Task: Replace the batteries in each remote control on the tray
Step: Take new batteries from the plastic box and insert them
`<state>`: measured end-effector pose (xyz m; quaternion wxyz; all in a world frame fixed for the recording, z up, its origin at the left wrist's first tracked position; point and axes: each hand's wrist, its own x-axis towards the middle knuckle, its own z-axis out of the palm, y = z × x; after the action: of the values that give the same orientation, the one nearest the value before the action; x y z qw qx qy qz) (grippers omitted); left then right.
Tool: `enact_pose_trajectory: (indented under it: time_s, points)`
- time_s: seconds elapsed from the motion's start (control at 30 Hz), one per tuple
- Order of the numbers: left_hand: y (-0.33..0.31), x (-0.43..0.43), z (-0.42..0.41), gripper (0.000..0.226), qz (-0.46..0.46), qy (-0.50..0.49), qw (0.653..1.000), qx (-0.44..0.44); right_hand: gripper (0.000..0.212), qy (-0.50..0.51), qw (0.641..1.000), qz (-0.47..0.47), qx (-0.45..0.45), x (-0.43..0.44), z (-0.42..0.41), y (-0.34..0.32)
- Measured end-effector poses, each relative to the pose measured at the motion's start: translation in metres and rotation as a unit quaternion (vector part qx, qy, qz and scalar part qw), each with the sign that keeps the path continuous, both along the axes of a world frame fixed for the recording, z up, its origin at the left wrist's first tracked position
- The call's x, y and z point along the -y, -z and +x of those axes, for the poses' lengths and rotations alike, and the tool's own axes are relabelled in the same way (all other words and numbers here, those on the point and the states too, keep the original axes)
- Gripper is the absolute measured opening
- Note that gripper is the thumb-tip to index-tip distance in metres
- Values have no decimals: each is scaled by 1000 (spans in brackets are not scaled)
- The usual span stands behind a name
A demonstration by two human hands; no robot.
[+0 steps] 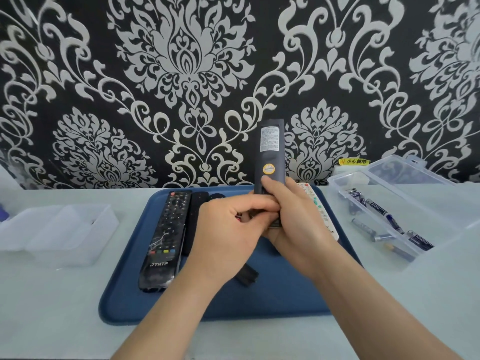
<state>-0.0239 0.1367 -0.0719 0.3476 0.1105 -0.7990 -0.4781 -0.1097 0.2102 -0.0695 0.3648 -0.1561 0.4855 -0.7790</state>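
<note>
My right hand (pixel 296 219) grips a dark remote (pixel 270 152) upright above the blue tray (pixel 259 302), back side towards me, with a white label and a round orange sticker on it. My left hand (pixel 228 229) has its fingers curled at the remote's lower end, where the battery bay is; something small with red shows between its fingers. A black THTF remote (pixel 166 235) lies on the tray's left, with another dark remote (pixel 194 219) beside it. A white remote (pixel 322 211) lies partly hidden behind my right hand. A small black piece (pixel 246 276), perhaps a battery cover, lies on the tray under my wrists.
An open clear plastic box (pixel 384 219) with several batteries stands to the right of the tray. A frosted plastic container (pixel 57 229) stands to the left. A patterned black and silver wall closes the table's far edge.
</note>
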Motion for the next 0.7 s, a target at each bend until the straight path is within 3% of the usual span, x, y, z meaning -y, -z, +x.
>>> enact_pose_trajectory:
  time_s: [0.2, 0.3, 0.43, 0.57, 0.7]
  points:
    - [1, 3, -5, 36, 33, -33, 999, 4, 10, -9, 997, -32, 72, 3, -2, 6]
    - [1, 7, -9, 27, 48, -61, 997, 4, 12, -25, 996, -56, 60, 2, -3, 5]
    - [1, 10, -8, 22, -7, -98, 995, 29, 23, -16, 999, -34, 37, 4, -6, 9]
    - [-6, 15, 2, 24, -32, -61, 995, 71, 10, 13, 999, -20, 27, 3, -12, 12]
    - [-5, 18, 7, 23, -115, -91, 988, 41, 21, 28, 999, -11, 17, 5, -12, 14]
